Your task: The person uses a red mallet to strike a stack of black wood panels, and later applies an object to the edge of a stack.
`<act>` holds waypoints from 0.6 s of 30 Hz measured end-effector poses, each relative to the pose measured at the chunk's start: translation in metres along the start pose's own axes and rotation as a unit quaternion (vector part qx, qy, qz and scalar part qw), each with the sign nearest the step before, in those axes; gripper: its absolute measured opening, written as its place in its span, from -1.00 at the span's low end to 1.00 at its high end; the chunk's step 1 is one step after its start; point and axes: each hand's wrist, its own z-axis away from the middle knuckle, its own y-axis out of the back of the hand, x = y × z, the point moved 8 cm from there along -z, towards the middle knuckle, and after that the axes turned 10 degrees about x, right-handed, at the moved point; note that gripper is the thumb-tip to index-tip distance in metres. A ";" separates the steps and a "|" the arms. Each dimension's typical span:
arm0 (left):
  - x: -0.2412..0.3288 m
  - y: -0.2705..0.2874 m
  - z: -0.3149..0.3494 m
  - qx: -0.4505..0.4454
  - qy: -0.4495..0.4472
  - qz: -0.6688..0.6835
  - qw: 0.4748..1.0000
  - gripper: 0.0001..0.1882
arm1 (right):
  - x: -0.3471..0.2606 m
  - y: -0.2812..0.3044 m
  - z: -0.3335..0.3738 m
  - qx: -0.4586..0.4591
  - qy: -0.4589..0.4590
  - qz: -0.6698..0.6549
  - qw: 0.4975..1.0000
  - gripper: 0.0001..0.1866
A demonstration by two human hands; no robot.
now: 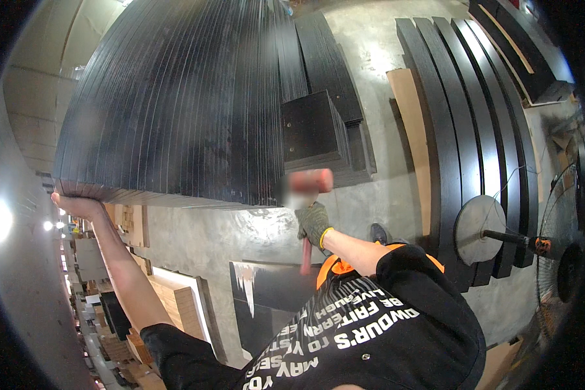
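Black panels (pixel 175 104): 10 o'clock.
Left hand (pixel 79 206): against panels, 9 o'clock; finger spread unclear.
Right hand (pixel 314 224): fingers round mallet (pixel 320 179).

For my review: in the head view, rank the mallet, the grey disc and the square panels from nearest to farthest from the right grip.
1. Mallet: held in the right grip.
2. Square panels: ahead, beyond the mallet's red head.
3. Grey disc: farthest, off to the right.

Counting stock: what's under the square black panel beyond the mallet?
Edges of a stack show under the panel. The layers' faces and whatever lies directly beneath the stack are covered.
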 end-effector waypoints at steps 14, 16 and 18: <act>0.000 0.000 -0.004 0.012 -0.050 0.015 0.999 -0.39 | -0.007 0.011 -0.003 0.041 0.016 -0.049 0.998 -0.86; 0.010 0.009 -0.005 0.018 -0.038 0.016 0.999 -0.38 | 0.007 0.010 0.001 0.059 0.000 -0.055 0.997 -0.83; 0.001 0.001 -0.001 0.011 -0.022 0.024 0.999 -0.37 | 0.007 0.001 0.013 0.003 0.009 0.043 0.999 -0.84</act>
